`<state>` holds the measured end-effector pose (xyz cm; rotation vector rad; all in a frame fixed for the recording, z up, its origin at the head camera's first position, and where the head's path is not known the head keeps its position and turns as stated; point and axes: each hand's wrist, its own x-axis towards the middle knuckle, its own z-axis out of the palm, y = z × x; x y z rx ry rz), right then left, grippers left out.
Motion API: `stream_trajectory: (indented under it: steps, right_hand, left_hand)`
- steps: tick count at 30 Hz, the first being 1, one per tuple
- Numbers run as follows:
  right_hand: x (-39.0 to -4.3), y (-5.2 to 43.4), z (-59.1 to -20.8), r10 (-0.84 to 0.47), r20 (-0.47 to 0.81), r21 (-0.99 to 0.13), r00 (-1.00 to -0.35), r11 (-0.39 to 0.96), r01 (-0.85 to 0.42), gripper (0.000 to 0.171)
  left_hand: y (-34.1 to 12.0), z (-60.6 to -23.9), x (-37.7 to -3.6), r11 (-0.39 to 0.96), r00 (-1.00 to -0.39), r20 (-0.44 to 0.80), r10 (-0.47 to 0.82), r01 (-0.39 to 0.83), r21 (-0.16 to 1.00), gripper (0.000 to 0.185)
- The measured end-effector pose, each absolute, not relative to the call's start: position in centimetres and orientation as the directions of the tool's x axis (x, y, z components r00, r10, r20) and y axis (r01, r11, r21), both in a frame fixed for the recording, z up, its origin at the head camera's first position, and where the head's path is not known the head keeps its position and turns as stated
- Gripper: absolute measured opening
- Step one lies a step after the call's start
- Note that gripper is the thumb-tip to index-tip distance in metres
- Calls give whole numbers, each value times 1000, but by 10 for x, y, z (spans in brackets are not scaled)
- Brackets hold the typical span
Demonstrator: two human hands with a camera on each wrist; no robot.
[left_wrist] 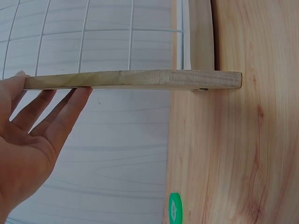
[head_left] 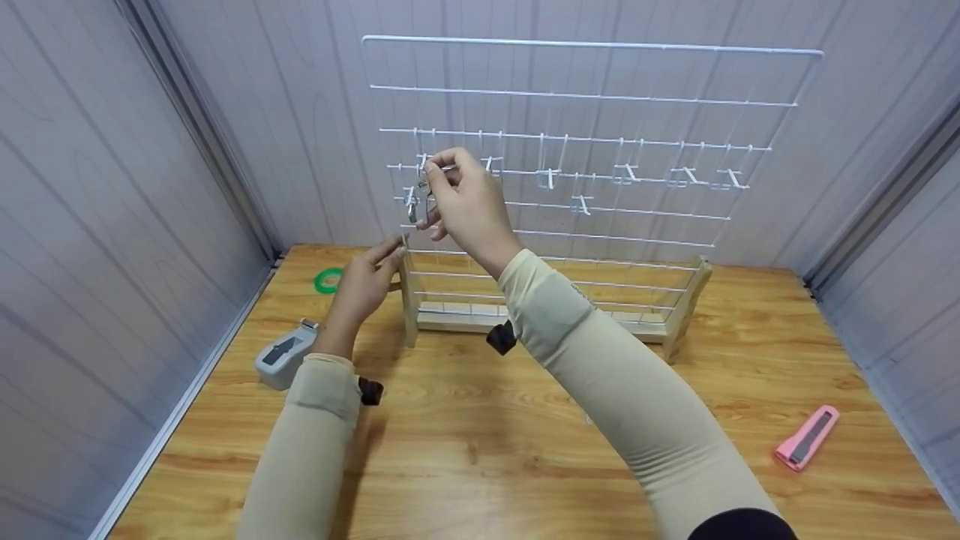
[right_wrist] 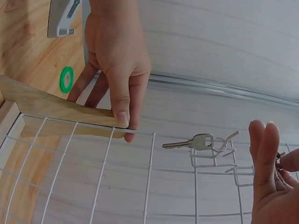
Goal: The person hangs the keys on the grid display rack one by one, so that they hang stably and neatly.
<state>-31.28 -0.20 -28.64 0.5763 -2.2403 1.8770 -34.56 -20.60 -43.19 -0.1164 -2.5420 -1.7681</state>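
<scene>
White wire grid [head_left: 592, 45] stands on the bench [head_left: 465, 457]. Our left grip [head_left: 365, 281] pinches the left wooden upright [head_left: 409, 307], thumb one side, fingers the other; we read that as steadying. Our right grip [head_left: 472, 199] is narrow, fingertips holding a small metal item [right_wrist: 279, 161] up by the left-end hooks [right_wrist: 231, 138]. One key [right_wrist: 202, 142] already hangs by its ring from the lower of those.

Our read: hanging step, second piece in hand. Next move calls for getting its loop over a prong, then releasing without bumping the key. Grid could wobble, so we want the upright braced.

Views: right wrist gives us the key's blade, bow and ring; head only a small glint. Head alone gives us the pink cutter [head_left: 808, 437] at far right. Left wrist adds a dark fastener [left_wrist: 201, 89] low on the upright, no key. Item's shape: fingers hide most of it, can't tell.
</scene>
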Motion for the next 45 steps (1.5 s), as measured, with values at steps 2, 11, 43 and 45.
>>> stream_trajectory:
  steps: [2,11,43,45]
  right_hand:
    - [-314,-3,-289,-178,355,-913,-918,147,-382,18]
    - [-320,-4,-297,-163,330,-915,-930,186,-357,19]
    - [-249,63,-305,-292,394,-853,-871,238,-465,32]
    - [-244,72,-307,-287,395,-851,-873,243,-465,33]
  left_hand:
    - [-205,-432,-346,348,-996,80,41,89,933,50]
    - [-205,-435,-347,358,-994,94,50,105,928,52]
    - [-206,-434,-347,340,-994,91,55,104,935,53]
    - [-207,-434,-347,338,-994,90,55,104,935,52]
